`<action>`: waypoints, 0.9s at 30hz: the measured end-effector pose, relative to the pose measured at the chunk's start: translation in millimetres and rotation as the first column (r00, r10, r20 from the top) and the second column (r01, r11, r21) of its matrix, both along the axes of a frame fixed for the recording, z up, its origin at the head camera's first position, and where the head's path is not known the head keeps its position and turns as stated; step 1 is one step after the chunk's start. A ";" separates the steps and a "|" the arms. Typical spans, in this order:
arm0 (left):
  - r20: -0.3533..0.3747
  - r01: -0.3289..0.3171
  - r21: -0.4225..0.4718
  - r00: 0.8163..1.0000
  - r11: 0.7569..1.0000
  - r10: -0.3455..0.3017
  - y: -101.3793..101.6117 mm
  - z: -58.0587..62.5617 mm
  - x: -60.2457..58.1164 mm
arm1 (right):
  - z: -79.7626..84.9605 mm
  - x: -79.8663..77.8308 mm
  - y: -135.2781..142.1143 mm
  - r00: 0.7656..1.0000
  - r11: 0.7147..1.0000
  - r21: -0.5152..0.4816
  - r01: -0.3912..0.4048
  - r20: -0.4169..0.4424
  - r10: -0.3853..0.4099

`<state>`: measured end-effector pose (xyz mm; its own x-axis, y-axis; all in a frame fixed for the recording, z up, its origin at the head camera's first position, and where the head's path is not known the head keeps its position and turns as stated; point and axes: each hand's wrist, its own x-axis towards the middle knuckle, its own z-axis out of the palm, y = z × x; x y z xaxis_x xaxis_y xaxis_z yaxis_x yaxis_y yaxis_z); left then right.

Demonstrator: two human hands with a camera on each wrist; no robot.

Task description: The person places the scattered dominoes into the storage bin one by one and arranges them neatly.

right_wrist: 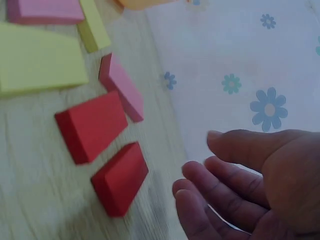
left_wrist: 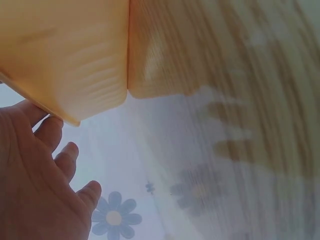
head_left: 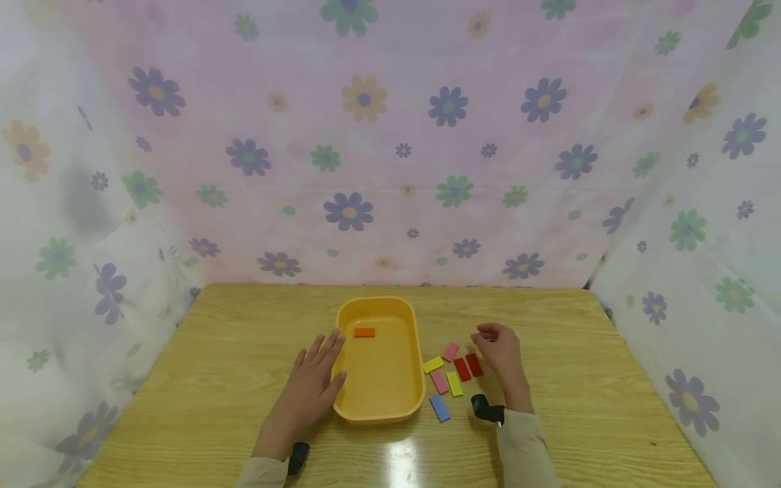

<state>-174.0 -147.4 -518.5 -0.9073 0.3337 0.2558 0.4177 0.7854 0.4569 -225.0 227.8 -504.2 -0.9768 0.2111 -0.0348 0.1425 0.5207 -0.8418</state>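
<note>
A yellow-orange plastic tray (head_left: 384,376) stands on the table, with an orange block (head_left: 364,333) lying flat inside near its far end. My left hand (head_left: 308,390) rests its extended fingers on the tray's left rim; the left wrist view shows the fingertips (left_wrist: 50,131) against the outer edge. Right of the blocks, my right hand (head_left: 502,352) hovers with loosely bent fingers and holds nothing. Nearest to it lie two red blocks (head_left: 474,364). Beside them are two pink blocks (head_left: 450,352), two yellow blocks (head_left: 454,383) and a blue block (head_left: 440,409).
The loose blocks lie close along the tray's right side on a wooden table (head_left: 579,379). Flower-patterned sheets (head_left: 390,149) hang behind the table and on both sides. Each wrist carries a black camera (head_left: 486,409).
</note>
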 end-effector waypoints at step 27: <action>-0.007 0.003 -0.024 1.000 1.000 -0.003 -0.3 1.5 -1.3 | -5.8 20.1 16.2 0.979 0.977 0.124 -0.174 0.130 0.158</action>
